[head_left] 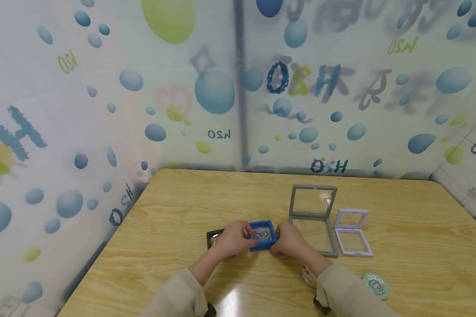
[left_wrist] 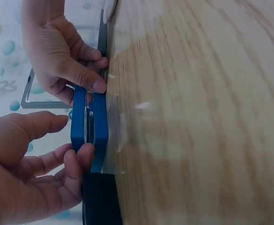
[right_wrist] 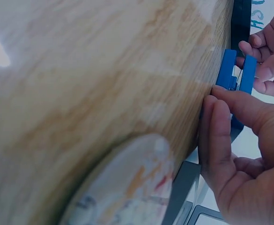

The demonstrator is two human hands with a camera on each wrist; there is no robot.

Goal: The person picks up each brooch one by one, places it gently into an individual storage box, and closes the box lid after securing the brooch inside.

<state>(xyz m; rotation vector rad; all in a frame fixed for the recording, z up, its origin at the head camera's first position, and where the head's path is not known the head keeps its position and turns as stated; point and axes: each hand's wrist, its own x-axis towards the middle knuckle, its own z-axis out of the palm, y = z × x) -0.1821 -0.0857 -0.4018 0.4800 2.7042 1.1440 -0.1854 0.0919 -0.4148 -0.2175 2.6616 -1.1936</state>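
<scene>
We see the left hand (head_left: 235,237) and right hand (head_left: 289,241) gripping opposite sides of a blue frame (head_left: 260,246), fingers curled at its edges. Its two halves lie stacked with a narrow gap; a small decorated piece shows through its window. Both forearms angle inward. Left of it, partly behind the left hand, is a black frame (head_left: 212,232) with something pinkish inside. To the right, we find a grey frame (head_left: 332,237) and a lilac frame (head_left: 366,243), lids raised, then a green disc (head_left: 376,286) nearer us on the table (head_left: 174,207).
</scene>
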